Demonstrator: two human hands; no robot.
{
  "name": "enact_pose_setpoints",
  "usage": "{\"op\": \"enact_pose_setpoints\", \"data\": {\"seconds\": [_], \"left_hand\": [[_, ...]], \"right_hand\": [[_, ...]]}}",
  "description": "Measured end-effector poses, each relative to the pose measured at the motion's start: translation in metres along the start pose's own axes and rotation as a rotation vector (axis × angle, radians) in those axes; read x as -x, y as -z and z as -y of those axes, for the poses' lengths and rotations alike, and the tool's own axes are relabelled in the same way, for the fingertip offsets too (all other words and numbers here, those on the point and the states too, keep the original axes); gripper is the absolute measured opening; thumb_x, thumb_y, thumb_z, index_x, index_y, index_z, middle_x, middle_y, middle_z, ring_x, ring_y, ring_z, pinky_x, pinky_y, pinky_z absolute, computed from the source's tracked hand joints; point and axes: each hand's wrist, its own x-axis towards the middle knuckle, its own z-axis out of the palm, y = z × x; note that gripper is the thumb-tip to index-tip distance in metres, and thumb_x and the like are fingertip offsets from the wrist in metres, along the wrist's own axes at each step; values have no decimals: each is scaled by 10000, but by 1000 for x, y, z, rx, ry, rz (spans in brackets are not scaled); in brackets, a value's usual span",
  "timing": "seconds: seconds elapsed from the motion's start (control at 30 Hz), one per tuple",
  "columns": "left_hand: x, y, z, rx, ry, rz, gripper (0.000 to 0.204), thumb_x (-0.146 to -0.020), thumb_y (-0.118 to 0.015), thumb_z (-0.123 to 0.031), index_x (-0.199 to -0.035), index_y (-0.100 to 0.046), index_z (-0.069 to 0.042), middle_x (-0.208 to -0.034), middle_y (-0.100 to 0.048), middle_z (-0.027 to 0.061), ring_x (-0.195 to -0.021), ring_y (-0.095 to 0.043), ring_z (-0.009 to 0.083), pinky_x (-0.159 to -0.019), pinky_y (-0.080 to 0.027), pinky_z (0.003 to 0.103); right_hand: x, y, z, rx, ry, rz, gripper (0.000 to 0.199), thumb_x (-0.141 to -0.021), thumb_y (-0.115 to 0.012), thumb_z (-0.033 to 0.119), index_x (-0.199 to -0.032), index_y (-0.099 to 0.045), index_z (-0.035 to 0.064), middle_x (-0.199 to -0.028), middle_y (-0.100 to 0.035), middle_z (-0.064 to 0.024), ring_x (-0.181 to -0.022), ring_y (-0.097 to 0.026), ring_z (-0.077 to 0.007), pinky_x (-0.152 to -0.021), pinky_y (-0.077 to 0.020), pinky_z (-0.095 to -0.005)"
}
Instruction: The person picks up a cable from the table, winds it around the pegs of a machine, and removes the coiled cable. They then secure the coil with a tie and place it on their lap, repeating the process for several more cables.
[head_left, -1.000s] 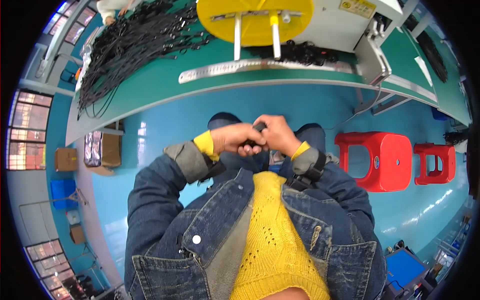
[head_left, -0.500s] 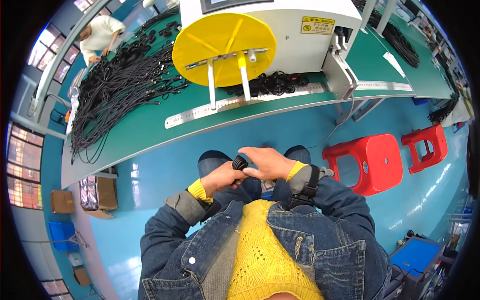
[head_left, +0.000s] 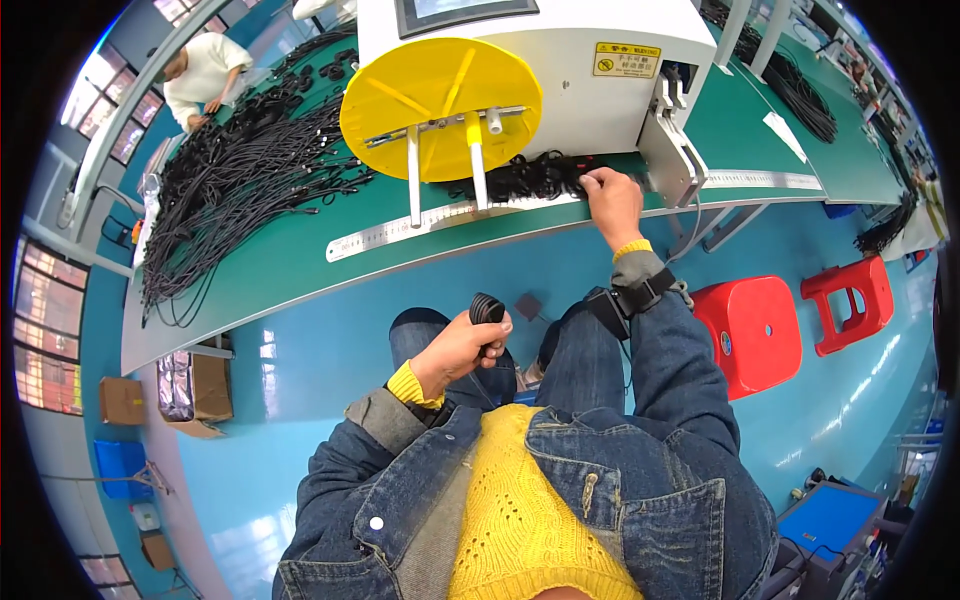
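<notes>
My left hand (head_left: 464, 350), in front of my lap, is closed around a coiled black cable (head_left: 487, 309), whose looped end stands up above the fingers. My right hand (head_left: 613, 203) reaches out to the bench edge. Its thumb and fingers pinch at the right end of a heap of curly black strips (head_left: 530, 178); what is between the fingertips is too small to make out. Behind that heap rises a white machine (head_left: 585, 110) with a round yellow disc (head_left: 440, 105), from which two metal rods stick out. A steel ruler (head_left: 375, 236) lies along the bench edge below the disc.
Many black cables (head_left: 240, 190) cover the left of the green bench (head_left: 270, 268). A metal bracket (head_left: 672, 150) stands right of my right hand. Two red stools (head_left: 752, 335) are at the right on the blue floor. Another person (head_left: 205, 75) works at the far left.
My right hand has left the cable by my left hand and moved forward and right to the black strips. The left hand keeps the coil, tilted a little differently.
</notes>
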Motion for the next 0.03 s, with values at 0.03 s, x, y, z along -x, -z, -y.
{"op": "enact_pose_setpoints", "data": {"seconds": [0.03], "left_hand": [[4,1,1,7,12,-5,114,-845,-538,-151,-797,-469,-74,-605,-399,-22,-531,-377,60,-438,-317,204]], "right_hand": [[3,4,-1,-49,-92,58,253,-762,-602,262,-965,-656,121,-1008,-611,-144,-889,-593,-274,-749,-460,-349]]}}
